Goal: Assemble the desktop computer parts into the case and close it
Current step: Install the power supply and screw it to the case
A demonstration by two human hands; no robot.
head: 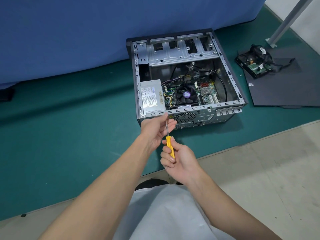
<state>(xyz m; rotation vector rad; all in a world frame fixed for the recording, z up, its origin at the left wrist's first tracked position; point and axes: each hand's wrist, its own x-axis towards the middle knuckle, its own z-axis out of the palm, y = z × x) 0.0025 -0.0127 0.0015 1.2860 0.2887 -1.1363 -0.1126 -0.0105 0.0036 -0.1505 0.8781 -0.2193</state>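
The left hand (156,130) pinched the shaft of the yellow screwdriver (169,144); the right hand's (178,161) grip wrapped its handle. The open case (187,78) sat just beyond on the green floor mat (69,135), its side panel (285,89) lying to the right. Judged step: screwing down the power supply (152,97); next, seat the tip squarely.

The screwdriver (169,142) tip hides behind the left hand (156,129); power supply (152,97) label print unreadable

A green floor mat (65,135) covers the work area. A blue fabric barrier (86,32) stands along its far edge. Beige flooring (268,170) adjoins the mat. A grey metal post (287,19), apparently floor-mounted, rises at upper right.
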